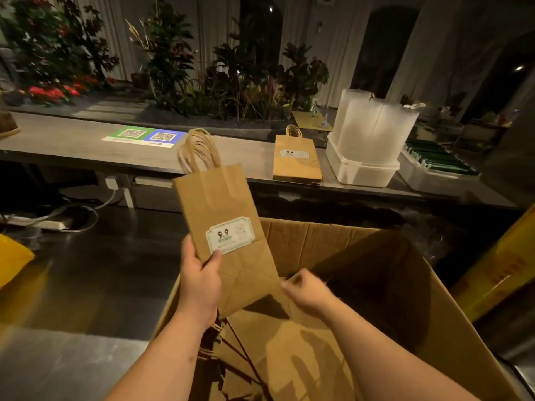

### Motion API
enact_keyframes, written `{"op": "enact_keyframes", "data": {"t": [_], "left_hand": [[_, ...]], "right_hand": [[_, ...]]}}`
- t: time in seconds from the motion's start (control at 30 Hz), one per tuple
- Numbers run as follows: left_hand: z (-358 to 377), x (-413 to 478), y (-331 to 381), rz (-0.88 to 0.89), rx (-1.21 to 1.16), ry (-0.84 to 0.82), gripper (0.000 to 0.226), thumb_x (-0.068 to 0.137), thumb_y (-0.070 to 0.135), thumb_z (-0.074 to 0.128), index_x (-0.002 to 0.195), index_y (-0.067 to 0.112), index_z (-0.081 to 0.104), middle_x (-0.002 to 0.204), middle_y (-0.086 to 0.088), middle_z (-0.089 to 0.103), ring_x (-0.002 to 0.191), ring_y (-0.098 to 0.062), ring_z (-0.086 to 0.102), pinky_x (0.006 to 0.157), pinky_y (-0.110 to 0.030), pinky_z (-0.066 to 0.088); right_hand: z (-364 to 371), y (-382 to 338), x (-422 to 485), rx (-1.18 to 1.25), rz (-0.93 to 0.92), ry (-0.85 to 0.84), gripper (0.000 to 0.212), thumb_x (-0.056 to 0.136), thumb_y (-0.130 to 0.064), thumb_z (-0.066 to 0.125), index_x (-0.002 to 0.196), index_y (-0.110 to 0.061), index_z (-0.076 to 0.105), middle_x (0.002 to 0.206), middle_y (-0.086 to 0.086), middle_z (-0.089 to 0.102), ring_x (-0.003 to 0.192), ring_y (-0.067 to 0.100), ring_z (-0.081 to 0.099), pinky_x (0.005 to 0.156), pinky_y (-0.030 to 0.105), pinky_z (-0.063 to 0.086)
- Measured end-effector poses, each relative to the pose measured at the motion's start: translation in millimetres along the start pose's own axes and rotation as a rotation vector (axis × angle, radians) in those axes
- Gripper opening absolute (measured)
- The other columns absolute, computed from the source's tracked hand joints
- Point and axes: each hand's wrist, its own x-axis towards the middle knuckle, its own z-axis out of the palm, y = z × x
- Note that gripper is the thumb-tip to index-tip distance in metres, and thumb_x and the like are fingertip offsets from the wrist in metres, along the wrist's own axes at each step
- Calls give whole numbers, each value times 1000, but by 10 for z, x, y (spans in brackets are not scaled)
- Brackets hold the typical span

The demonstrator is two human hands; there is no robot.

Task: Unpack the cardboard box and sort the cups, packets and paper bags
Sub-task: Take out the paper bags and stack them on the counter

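Observation:
My left hand [199, 280] grips a stack of flat brown paper bags [223, 209] by the lower left edge, thumb on the front below a "9.9" label. The bags stand upright above the big open cardboard box [390, 285], their twisted handles pointing up. Blurred, my right hand [304, 290] is at the stack's lower right corner with its fingers curled; whether it pinches the paper is unclear. More brown bags [275, 351] lie inside the box. Another pile of the same bags [296, 160] lies flat on the grey counter [72, 140].
On the counter at the right stand wrapped stacks of clear cups [373, 131] in a white tray and a tray of green packets [437, 163]. A QR-code sign [144, 137] lies at the counter's middle. Plants line the back; cables lie on the floor at left.

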Motion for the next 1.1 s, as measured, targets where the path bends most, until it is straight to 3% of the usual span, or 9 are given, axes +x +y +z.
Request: {"op": "enact_keyframes", "data": {"t": [0.1,0.23,0.37,0.47,0.53,0.67,0.77,0.9,1.1], "left_hand": [[1,17,-20,27,-11,47,47,105,16,53,128,56,46,129,13,63,122,-17,60,100,-55,52],[-3,13,-45,38,20,44,47,105,14,52,135,49,44,127,15,63,121,-13,60,99,-50,52],[3,14,-54,35,34,36,44,105,14,52,137,44,45,125,14,64,119,-13,61,95,-46,54],[-8,35,-67,25,17,33,46,106,14,51,141,43,42,127,13,63,118,-12,61,92,-42,54],[-19,39,-81,17,10,30,46,105,14,52,140,44,42,129,12,62,120,-13,60,95,-46,54],[-9,25,-76,7,29,17,40,105,13,52,128,46,46,128,11,63,121,-15,61,99,-50,54],[-1,16,-77,-4,29,-16,41,105,13,53,119,51,49,126,11,64,119,-15,62,94,-44,56],[4,-22,-88,-57,52,-108,45,105,14,53,138,43,44,130,12,62,120,-12,60,96,-40,53],[34,-111,-45,-95,74,-236,47,106,15,50,137,50,46,134,13,60,126,-13,56,106,-48,49]], "right_hand": [[228,385,85,-399,111,-238,74,84,-53,77,143,-19,49,135,3,61,117,20,62,96,33,55],[414,429,157,-457,104,-244,74,77,-48,85,138,-23,52,128,1,64,115,21,64,98,38,56],[325,434,254,-254,106,-110,54,83,-24,83,131,-23,58,115,-2,65,101,14,66,90,33,60],[86,434,219,-52,134,-58,56,92,-12,72,144,-20,50,130,2,61,115,19,63,90,30,56],[-142,419,85,66,104,-97,50,97,-14,67,143,-24,52,128,1,63,116,20,64,82,30,57],[-642,338,-266,120,-34,-50,6,97,-25,68,101,-21,68,100,3,72,92,19,71,85,40,60],[-851,161,-568,346,-146,-37,6,100,-19,64,100,-17,70,97,4,75,90,21,74,87,44,61],[-753,-287,-850,576,-330,193,8,101,-20,61,102,-20,68,94,-3,74,87,13,73,71,29,61],[-62,-771,-775,287,-468,217,8,98,-49,59,103,-42,59,110,-22,61,102,7,62,88,34,59]]}}
